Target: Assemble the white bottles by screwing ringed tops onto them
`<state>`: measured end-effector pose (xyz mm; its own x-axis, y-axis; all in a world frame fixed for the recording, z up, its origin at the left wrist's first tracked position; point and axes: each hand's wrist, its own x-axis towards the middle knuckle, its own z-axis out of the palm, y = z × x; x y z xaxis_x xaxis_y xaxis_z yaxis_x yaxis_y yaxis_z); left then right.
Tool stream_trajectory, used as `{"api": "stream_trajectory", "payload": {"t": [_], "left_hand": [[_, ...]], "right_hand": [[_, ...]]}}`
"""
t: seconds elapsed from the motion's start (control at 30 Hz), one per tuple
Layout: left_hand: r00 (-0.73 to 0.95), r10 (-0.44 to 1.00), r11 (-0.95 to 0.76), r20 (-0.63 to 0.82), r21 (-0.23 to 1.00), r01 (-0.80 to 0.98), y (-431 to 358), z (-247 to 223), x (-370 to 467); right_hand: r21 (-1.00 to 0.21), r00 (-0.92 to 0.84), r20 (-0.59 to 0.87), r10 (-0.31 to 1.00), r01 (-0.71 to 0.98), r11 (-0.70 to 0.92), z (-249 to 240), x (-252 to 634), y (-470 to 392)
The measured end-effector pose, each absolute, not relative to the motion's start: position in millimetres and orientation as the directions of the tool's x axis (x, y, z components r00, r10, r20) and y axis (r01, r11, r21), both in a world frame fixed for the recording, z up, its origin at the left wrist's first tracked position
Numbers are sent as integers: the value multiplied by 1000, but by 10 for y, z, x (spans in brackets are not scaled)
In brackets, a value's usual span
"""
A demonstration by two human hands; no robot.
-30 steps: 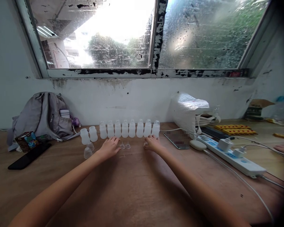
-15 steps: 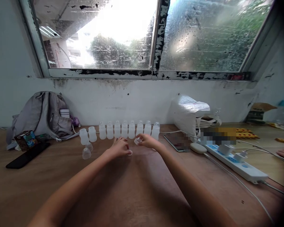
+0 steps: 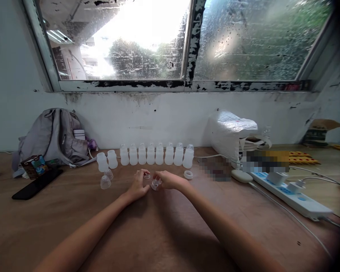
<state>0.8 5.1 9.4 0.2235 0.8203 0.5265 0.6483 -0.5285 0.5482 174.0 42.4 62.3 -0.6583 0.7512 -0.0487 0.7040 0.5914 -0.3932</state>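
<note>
My right hand has its fingers closed on a small clear piece, seemingly a baby-bottle nipple, low over the table. Opposite it, my left hand rests on the table with thumb and fingers apart. A small pale ring-like piece lies at its fingertips; whether they touch it I cannot tell. Behind the hands runs a row of several frosted bottles with clear domed tops. To the left stand two bottles without domes. In front of these sit two clear dome caps. A white ring lies right of my right hand.
At left are a grey backpack, a small printed box and a black phone-like slab. On the right are a white bag, a round pale puck, a power strip and cables. The wall and window close off the back.
My right hand has come left and nearer with the clear piece, and the white ring beside its wrist now shows. My left hand has shifted slightly left, its thumb and fingers wider apart.
</note>
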Motion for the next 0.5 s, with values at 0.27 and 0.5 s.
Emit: {"api": "stream_trajectory", "payload": {"t": [0.27,0.5], "left_hand": [[211,808,-548,550,572,610,24,113,18],[233,840,-528,490,641,557,12,150,45]], "right_hand": [[-434,-643,96,760,660,613,538,1687,449],[-570,-628,252,737,519,637,506,1640,498]]}}
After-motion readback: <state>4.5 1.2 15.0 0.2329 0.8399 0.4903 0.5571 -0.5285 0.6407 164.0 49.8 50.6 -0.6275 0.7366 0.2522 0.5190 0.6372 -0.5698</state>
